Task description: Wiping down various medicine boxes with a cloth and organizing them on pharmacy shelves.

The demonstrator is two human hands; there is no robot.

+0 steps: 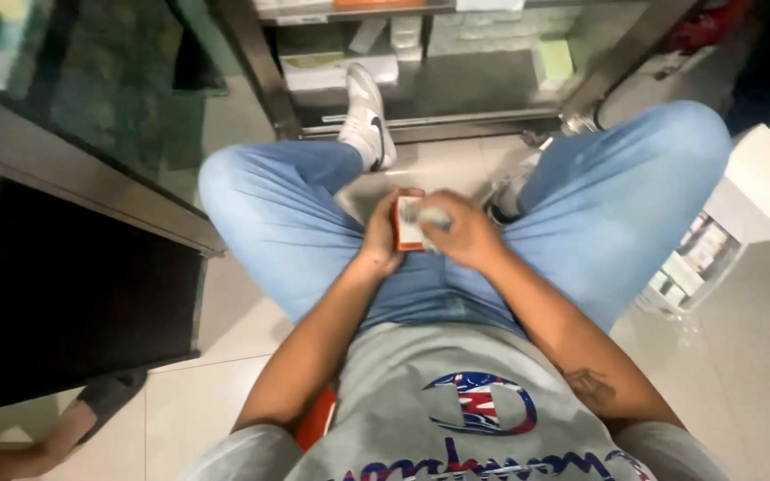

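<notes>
Small cardboard box (408,224), rectangular, white face with orange edge: held above the lap, between the knees. Left hand (383,233): fingers wrapped around the box's left side. Right hand (461,233): fingers closed over its top right corner. White plastic crate (764,191) at right, small packets (688,267) stacked inside. Glass-fronted shelf (438,85) ahead, holding boxes.

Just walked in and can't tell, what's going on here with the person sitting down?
A person sits on an orange seat with knees apart, holding a small white and orange box over the lap. The left hand grips the box from the side while the right hand works at its top. A metal shelf unit with packages stands in front, and a clear bin of boxes sits beside the right knee.
</notes>
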